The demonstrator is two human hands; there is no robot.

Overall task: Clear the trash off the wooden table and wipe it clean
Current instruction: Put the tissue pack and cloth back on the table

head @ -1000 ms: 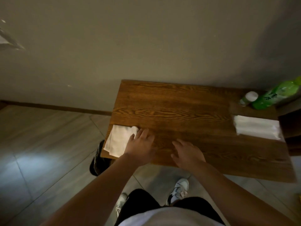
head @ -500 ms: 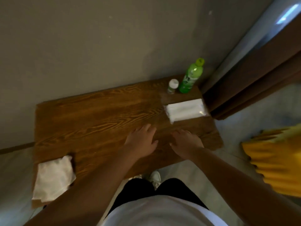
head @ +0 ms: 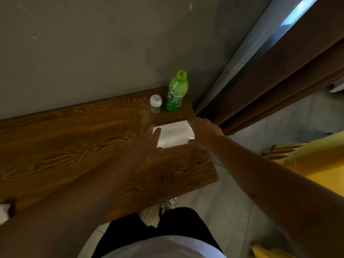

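A white tissue pack (head: 174, 134) lies near the right end of the wooden table (head: 65, 146). My left hand (head: 149, 140) rests with spread fingers on the pack's left edge. My right hand (head: 202, 131) curls around its right end, fingers over the far corner and thumb at the near one. Behind the pack stand a green bottle (head: 176, 92) and a small white-capped bottle (head: 156, 103), both upright by the wall. A white cloth (head: 4, 211) shows only as a corner at the table's left edge.
A grey wall runs behind the table. Brown curtains (head: 270, 71) hang just right of the table's end. Something yellow (head: 307, 161) sits on the floor to the right. My feet and legs stand below the table's front edge.
The view swung right, away from the cloth. Both hands moved from the table's front middle to the tissue pack and now touch its two ends.
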